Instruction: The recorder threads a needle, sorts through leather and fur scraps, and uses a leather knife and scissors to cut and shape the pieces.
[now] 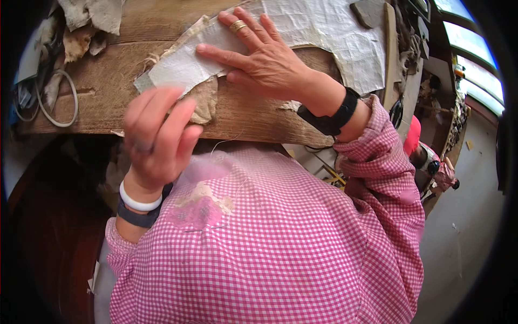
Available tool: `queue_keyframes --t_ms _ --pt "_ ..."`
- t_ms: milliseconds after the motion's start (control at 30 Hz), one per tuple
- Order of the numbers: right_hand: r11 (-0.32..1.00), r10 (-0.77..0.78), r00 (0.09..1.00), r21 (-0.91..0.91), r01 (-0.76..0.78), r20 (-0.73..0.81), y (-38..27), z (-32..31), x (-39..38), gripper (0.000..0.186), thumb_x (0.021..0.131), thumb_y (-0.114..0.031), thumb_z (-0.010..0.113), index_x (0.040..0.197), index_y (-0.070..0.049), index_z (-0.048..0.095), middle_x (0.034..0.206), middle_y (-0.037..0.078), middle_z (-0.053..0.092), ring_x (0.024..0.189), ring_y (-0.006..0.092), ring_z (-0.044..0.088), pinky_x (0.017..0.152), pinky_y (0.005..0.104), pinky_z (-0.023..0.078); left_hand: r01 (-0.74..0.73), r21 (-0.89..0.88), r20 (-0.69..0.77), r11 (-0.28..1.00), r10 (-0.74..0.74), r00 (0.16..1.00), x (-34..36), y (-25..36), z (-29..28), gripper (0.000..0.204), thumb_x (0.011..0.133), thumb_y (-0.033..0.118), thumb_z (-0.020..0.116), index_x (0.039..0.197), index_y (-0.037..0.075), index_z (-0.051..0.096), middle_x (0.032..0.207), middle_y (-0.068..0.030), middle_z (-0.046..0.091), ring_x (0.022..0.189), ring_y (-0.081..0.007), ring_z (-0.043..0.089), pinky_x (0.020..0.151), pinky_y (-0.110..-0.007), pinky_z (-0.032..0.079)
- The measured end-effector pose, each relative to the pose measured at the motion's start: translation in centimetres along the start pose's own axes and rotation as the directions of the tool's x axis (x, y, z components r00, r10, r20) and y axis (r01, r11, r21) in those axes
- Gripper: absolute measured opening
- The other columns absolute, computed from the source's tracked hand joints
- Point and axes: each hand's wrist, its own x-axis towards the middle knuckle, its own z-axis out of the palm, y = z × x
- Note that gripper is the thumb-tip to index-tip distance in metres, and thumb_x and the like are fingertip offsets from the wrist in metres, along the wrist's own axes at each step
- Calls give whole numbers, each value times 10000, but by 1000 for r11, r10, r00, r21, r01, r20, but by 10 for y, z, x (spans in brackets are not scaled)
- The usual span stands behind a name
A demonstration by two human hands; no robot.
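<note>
My right hand (264,59) lies flat with its fingers spread on a white, crinkled sheet (318,24) with a curved cut-out. A strip of this sheet reaches down to the left, with a ragged tan edge (186,35) along it. Just below the strip's end, over the table's near edge, my left hand (156,129) is curled, its fingers drawn together and blurred. What they hold, if anything, cannot be made out. Beside it, a beige piece of hide or cloth (202,102) sticks out from under the strip. A thin pale thread (224,142) curves below the table edge.
The worn wooden table (253,119) carries scraps of hide (86,32) and a white cable loop (67,102) at left. A dark flat stone-like piece (368,13) rests on the sheet, near a wooden strip (389,54). Another person (431,162) is far right.
</note>
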Motion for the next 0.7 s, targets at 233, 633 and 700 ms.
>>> queue_keyframes --t_ms 233,633,700 --pt "1000 -1 1000 1 1 4 7 -11 -4 597 916 -470 573 1474 -394 374 1554 195 255 1458 362 203 1137 616 188 48 276 381 960 -155 911 13 0 40 592 966 396 495 1450 64 419 1491 -75 415 1327 -288 388 1116 -397 312" --pt "750 656 731 61 -658 -189 65 -93 -218 139 837 -161 706 957 -98 677 938 100 621 889 280 612 786 372 491 32 282 323 959 -127 938 4 2 43 587 995 445 445 1433 54 442 1468 -70 447 1296 -270 426 1092 -380 337" --pt "800 595 795 -5 -599 -118 56 -78 -234 185 834 -176 708 981 -86 639 946 116 598 942 300 593 793 386 485 46 304 340 951 -154 928 6 4 43 589 994 447 447 1432 53 441 1466 -72 450 1296 -269 428 1095 -381 330"
